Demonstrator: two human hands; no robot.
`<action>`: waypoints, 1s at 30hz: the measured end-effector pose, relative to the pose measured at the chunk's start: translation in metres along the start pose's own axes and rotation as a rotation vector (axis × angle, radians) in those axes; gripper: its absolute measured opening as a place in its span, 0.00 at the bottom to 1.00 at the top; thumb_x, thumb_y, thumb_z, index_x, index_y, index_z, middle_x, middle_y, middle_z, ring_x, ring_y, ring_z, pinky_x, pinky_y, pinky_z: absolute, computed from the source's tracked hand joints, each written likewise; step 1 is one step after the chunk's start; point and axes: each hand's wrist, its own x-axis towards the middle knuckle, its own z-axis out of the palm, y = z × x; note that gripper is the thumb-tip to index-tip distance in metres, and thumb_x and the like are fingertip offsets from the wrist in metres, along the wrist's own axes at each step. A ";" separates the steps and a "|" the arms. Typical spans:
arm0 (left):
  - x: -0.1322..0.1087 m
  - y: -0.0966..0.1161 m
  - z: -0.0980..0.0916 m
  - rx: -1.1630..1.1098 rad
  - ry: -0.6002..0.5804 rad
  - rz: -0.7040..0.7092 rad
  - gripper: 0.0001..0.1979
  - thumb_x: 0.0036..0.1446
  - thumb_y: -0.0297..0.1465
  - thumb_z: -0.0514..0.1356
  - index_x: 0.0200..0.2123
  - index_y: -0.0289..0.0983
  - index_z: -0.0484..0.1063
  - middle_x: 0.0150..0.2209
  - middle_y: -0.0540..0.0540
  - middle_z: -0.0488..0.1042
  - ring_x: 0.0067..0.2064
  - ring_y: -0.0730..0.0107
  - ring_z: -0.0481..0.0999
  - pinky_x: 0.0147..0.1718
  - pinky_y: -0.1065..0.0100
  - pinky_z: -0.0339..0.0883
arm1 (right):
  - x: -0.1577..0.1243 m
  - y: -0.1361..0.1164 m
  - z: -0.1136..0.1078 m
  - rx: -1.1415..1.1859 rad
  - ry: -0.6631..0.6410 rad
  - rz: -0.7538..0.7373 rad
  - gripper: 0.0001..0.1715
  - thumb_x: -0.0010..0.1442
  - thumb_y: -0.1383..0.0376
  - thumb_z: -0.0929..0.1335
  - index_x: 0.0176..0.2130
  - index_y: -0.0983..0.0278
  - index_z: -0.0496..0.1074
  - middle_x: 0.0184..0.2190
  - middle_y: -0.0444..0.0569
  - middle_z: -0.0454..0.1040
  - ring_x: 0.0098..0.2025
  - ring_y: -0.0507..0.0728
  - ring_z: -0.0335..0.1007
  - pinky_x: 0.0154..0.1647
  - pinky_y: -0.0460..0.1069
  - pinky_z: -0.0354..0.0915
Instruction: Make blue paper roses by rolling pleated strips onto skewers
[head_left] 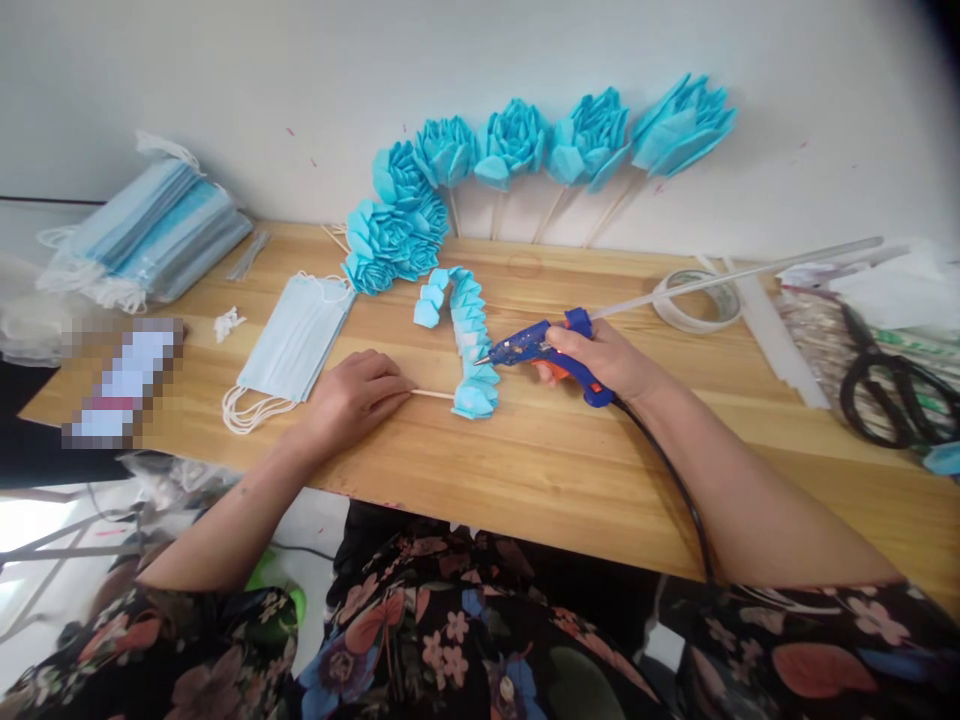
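Observation:
My left hand (352,397) is closed on a thin wooden stick (433,394) lying on the wooden table (540,460). The stick's far end carries a small light-blue folded bud (475,399). From the bud a strip of folded blue petals (465,315) curves back across the table. My right hand (611,362) grips a blue glue gun (541,350) with an orange trigger. Its nozzle points left at the strip, just above the bud. A clear glue stick (735,273) juts from the back of the gun, and a black cord (675,480) runs toward me.
Finished blue flowers on sticks (517,145) lean against the white wall, and more (390,235) lie below them. A face mask (294,340) lies left, a mask stack (150,235) far left. A tape roll (697,300), black scissors (896,390) and packets sit right.

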 end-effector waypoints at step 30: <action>0.000 -0.001 0.001 -0.010 0.000 -0.025 0.09 0.68 0.30 0.58 0.39 0.37 0.79 0.36 0.42 0.77 0.38 0.64 0.74 0.38 0.62 0.67 | -0.008 -0.009 -0.013 -0.137 0.017 0.028 0.28 0.54 0.41 0.73 0.25 0.62 0.76 0.22 0.49 0.78 0.24 0.53 0.71 0.24 0.47 0.66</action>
